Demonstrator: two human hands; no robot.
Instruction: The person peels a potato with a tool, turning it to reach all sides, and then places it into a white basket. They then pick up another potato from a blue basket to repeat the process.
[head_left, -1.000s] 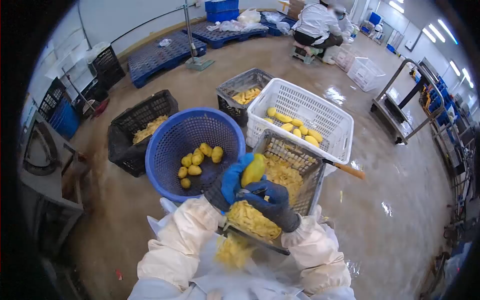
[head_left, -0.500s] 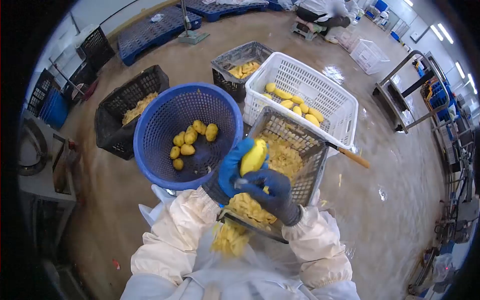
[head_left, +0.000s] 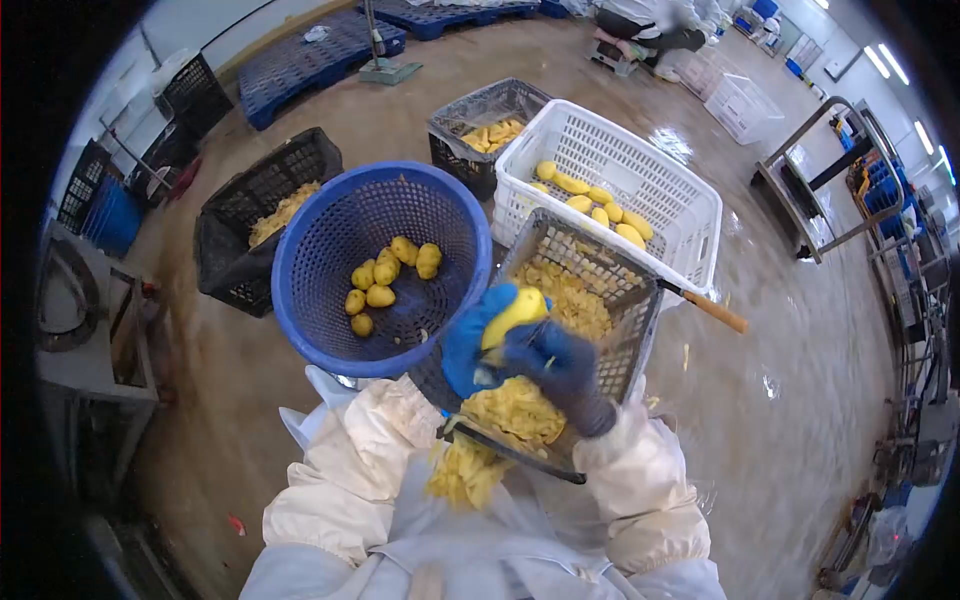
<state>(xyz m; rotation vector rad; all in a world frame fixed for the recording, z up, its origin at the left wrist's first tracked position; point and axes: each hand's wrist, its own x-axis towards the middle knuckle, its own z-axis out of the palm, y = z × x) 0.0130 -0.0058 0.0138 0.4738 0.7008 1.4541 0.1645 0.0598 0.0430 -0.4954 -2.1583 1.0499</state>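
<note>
My left hand [head_left: 462, 345], in a blue glove, is wrapped round a peeled yellow potato [head_left: 516, 316] above the crate of peelings [head_left: 640, 345]. My right hand [head_left: 560, 368], in a dark blue glove, is closed close against the potato's lower side; what it holds is blurred and hidden by its fingers. Yellow peelings [head_left: 512, 412] lie in the crate below both hands. To the left, a blue basket [head_left: 300, 320] holds several unpeeled potatoes [head_left: 386, 268]. Behind the crate, a white crate [head_left: 690, 215] contains several peeled potatoes [head_left: 606, 207].
A wooden handle [head_left: 716, 311] sticks out over the crate's right edge. Black crates with peelings stand at the left [head_left: 222, 235] and behind [head_left: 450, 130]. A metal trolley [head_left: 825, 180] is at the right. A person [head_left: 650, 22] is at the back.
The potato has tilted further to the right in my left hand. My right hand has shifted slightly right and is blurred by motion.
</note>
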